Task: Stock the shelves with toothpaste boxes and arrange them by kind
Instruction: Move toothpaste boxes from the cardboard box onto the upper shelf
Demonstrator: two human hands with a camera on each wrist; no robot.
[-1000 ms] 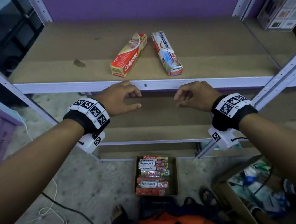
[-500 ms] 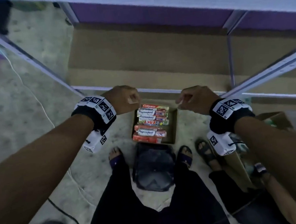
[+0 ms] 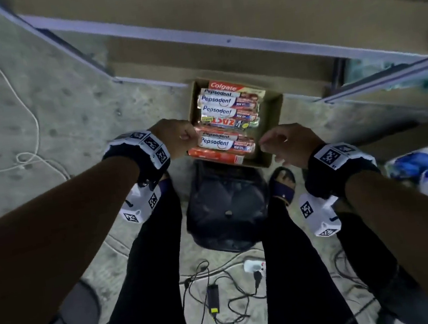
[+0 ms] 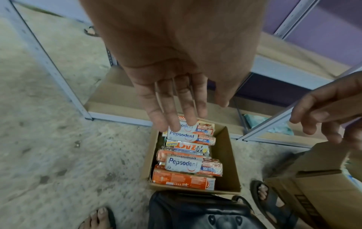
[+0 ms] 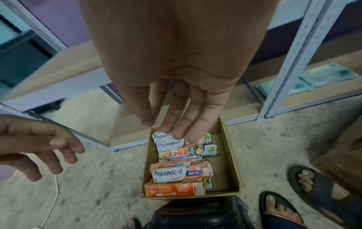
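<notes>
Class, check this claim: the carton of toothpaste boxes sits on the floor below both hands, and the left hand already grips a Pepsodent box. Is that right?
Not quite. The carton is on the floor below both hands, but the left hand grips nothing: the left wrist view shows its fingers straight above the Pepsodent box. The right hand is empty too.

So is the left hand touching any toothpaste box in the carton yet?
Apart. The right wrist view shows the left hand off to the side above bare floor, clear of the carton and its toothpaste boxes.
</notes>
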